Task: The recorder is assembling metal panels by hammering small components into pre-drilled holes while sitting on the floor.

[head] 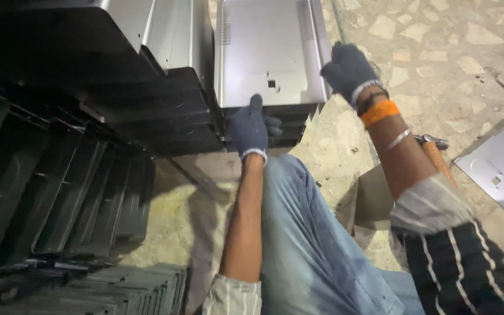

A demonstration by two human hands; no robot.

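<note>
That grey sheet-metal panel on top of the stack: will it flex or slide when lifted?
The grey sheet-metal panel looks thin, so probably light with slight flex. Its folded edges suggest some stiffness. The smooth finish may slip, though the left hand and right hand wear knit gloves.

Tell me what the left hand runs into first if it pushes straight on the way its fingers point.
The left hand already rests at the near edge of the grey metal panel topping the stack; pushing on, it would likely slide onto that panel, though depth is unclear.

gloves [251, 129] dark blue | panel [269, 52] silver-grey | wristband [379, 112] orange | jeans [316, 245] light blue
</note>
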